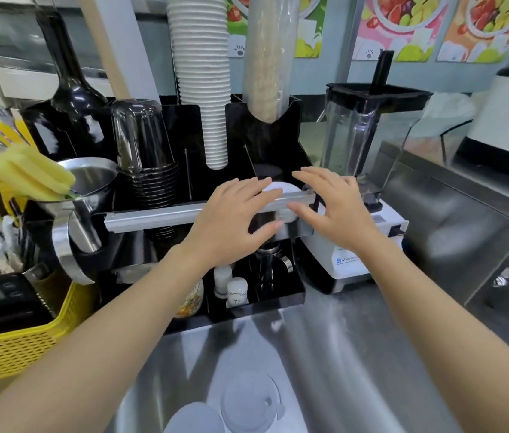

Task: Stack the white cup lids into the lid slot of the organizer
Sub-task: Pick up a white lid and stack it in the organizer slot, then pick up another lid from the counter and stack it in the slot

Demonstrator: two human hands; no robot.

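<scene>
The left hand (pixel 234 220), fingers spread, and the right hand (pixel 337 210), equally splayed, flank a white lid (pixel 281 190) in the black organizer (pixel 278 142) slot; actual contact is unclear. At six o'clock, loose lids (pixel 247 404) lie on open counter (pixel 356 354).

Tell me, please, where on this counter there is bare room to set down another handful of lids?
The steel counter is bare to the right of the loose white lids, in front of the blender base. There is also a strip between those lids and the black organizer. The left side is crowded by the yellow basket; both hands fill the lid slot.
</scene>
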